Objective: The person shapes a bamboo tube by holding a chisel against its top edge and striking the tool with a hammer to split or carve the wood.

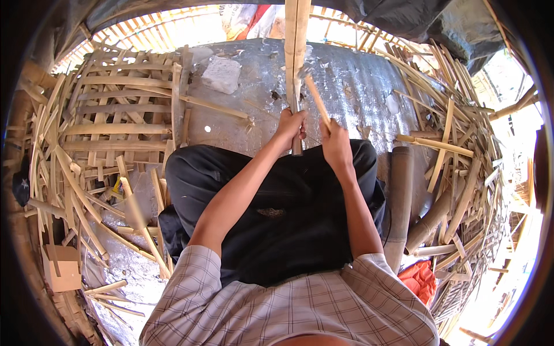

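Observation:
My left hand (291, 124) is wrapped round a narrow grey metal tool (296, 150), whose kind I cannot make out. Its far end meets the bamboo pole (295, 46), which has a dark lengthwise line and runs away from me. In my right hand (336, 142) is a hammer (318, 101), gripped by its light wooden handle. The grey hammer head is slightly blurred and lies right beside the pole; whether it touches cannot be told. Both hands are in front of my crossed legs in black trousers (259, 230).
A dark shiny sheet (358, 86) covers the ground, with a pale flat block (221, 75) on it. Woven bamboo strips (121, 109) lie left. Split bamboo (456, 150) is heaped right, near a thick bamboo tube (398, 202) and orange cloth (419, 281). A cardboard box (62, 268) stands lower left.

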A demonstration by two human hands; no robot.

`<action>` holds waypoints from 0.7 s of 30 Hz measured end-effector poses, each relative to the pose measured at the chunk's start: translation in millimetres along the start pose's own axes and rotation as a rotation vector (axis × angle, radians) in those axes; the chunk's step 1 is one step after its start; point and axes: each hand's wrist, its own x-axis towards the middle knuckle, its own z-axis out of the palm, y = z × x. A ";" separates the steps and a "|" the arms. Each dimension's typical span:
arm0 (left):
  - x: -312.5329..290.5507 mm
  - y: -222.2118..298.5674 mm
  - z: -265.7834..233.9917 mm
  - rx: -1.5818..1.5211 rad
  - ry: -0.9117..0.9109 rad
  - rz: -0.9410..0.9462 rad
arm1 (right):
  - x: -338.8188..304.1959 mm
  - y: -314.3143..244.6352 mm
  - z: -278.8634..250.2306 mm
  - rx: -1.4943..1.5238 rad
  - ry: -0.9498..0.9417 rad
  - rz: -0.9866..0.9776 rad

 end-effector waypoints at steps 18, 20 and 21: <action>14.6 -23.0 -8.0 0.034 -0.107 0.045 | -11.4 -20.5 -17.1 0.129 0.125 -0.038; 8.5 -18.6 -2.9 -0.015 -0.055 0.027 | -13.8 -49.2 -52.0 0.201 0.211 -0.016; 8.8 -15.9 -5.3 -0.014 -0.042 0.029 | -6.6 -69.7 -68.5 0.318 0.233 0.027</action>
